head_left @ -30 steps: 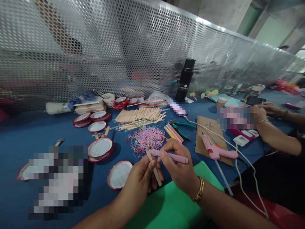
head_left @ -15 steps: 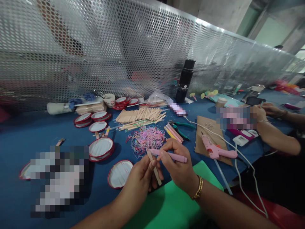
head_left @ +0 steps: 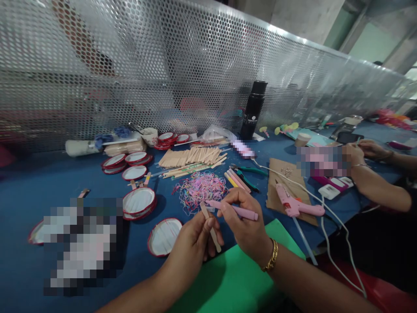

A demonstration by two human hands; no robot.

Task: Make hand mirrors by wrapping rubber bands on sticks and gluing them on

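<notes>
Between the thumb and fingers of my left hand [head_left: 198, 237] is a wooden craft stick [head_left: 213, 237], tilted, its upper end free. My right hand [head_left: 243, 224] grips a pink marker [head_left: 243, 212] like a pen; its tip is close to the stick's upper end, and I cannot tell whether they touch. Just beyond lies a tangled heap of colourful small rubber bands [head_left: 202, 189]. A red-rimmed white disc [head_left: 164, 237] rests left of my left hand. Green paper [head_left: 233, 280] lies under my forearms.
A pile of craft sticks [head_left: 192, 156], more markers [head_left: 237, 180], green-handled pliers [head_left: 247, 176] and a black bottle [head_left: 254, 111] stand or lie beyond. A pink glue gun [head_left: 295, 204] with a white cable rests on cardboard at right. Another person's hands [head_left: 358, 154] work far right.
My right hand has shifted slightly right, and the marker's tip has drawn a little away from the top of the stick. My left hand keeps its hold on the stick.
</notes>
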